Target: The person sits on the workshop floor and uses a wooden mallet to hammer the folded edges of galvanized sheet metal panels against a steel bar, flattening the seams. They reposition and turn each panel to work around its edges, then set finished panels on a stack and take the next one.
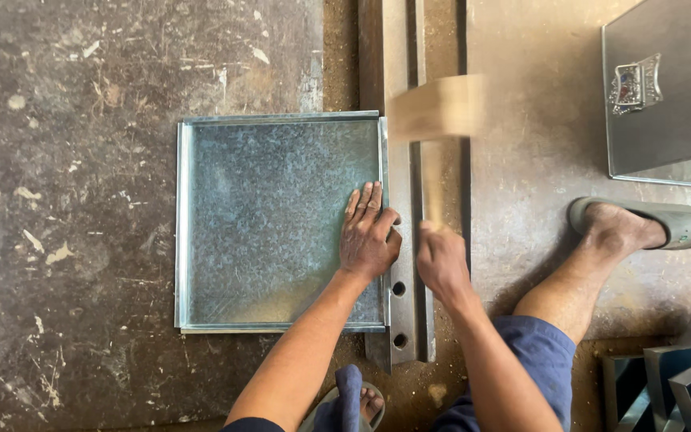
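A square galvanised sheet-metal tray with low folded rims lies on the floor, its right rim against a long steel bar. My left hand presses flat on the tray's right side, fingers together. My right hand grips the handle of a wooden mallet, whose blurred head hangs over the bar near the tray's top right corner.
A sheet-metal box with a small badge sits at the top right. Folded metal pieces are stacked at the bottom right. My foot in a grey sandal rests right of the bar. The concrete floor is stained and scratched.
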